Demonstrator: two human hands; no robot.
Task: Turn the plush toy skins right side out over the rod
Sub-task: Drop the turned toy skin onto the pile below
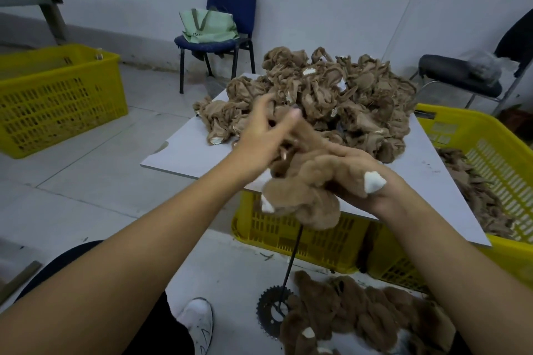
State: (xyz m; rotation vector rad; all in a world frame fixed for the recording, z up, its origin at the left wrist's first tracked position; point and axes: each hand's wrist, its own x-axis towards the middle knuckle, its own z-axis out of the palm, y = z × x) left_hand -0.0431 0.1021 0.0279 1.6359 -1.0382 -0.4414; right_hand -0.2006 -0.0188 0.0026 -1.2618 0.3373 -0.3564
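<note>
A brown plush toy skin (302,181), fur side out with small white tips, sits over the top of a thin black rod (291,261) at the middle of the scene. The rod stands tilted on a toothed sprocket base (266,311) on the floor near the person. The right hand (360,179) grips the skin from the right, fingers curled round the fur. The left hand (265,132) is blurred just above the skin, fingers spread; whether it pinches any fabric cannot be told. Beyond the hands, a heap of inside-out skins (331,95) lies on a white board (178,153) resting on yellow crates (302,236). Turned furry skins (360,317) lie on the near floor right of the base. Another yellow crate (57,101) stands far left, and a blue chair (230,8) with a green bag (207,26) stands by the wall.
</note>
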